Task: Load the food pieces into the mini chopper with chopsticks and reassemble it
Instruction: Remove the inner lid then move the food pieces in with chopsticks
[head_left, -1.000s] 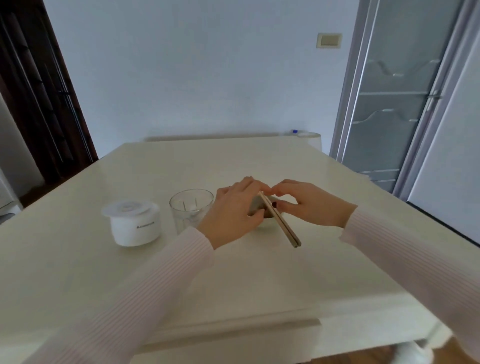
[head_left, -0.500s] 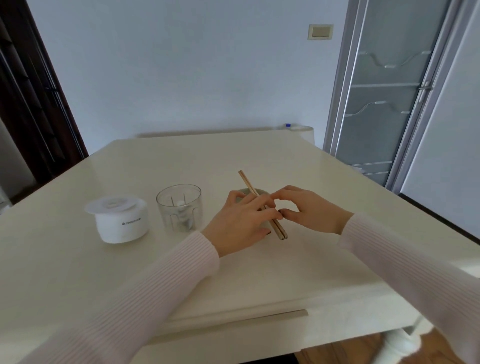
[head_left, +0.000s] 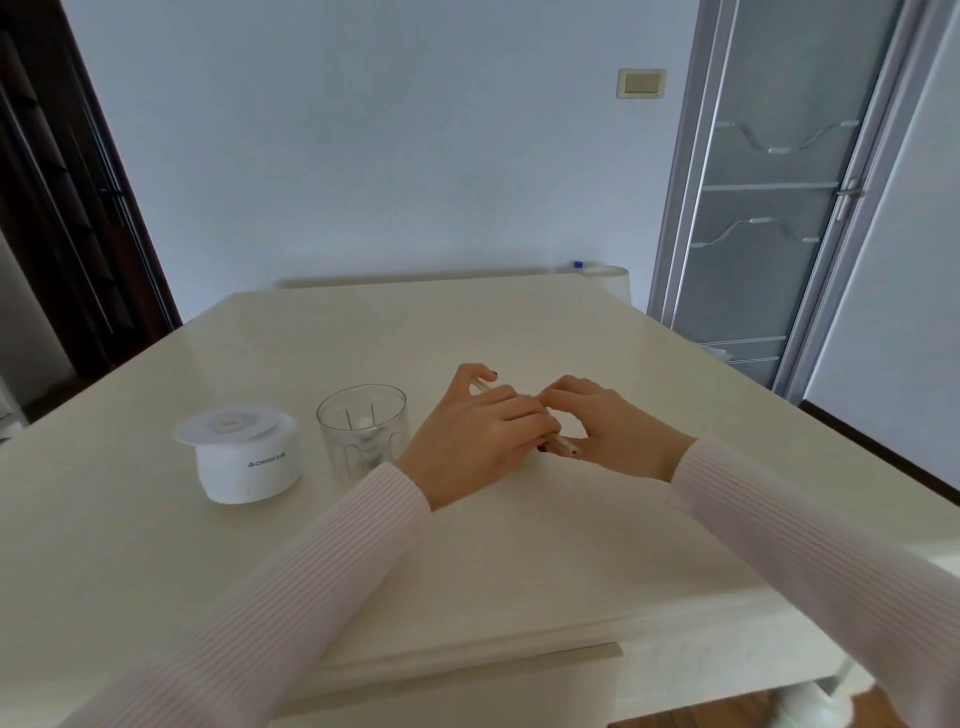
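A clear glass chopper bowl (head_left: 362, 431) with its blade shaft inside stands on the cream table (head_left: 519, 545). To its left sits the white motor head (head_left: 244, 460), upside down, with a white lid on top. My left hand (head_left: 478, 436) is closed around a pair of wooden chopsticks (head_left: 563, 446) just right of the bowl. Their ends stick out at both sides of the hand. My right hand (head_left: 608, 426) touches the chopsticks with its fingertips. The food dish behind my hands is hidden.
A white cylinder (head_left: 613, 278) with a blue cap stands beyond the table's far right corner. A frosted glass door (head_left: 769, 208) is at the right and a dark wooden door (head_left: 62, 208) at the left. The table's near edge runs below my forearms.
The chopsticks have dropped lower into my left hand's grip, with less of them sticking up at the far end. Both hands stay together beside the glass bowl. The camera has tilted slightly.
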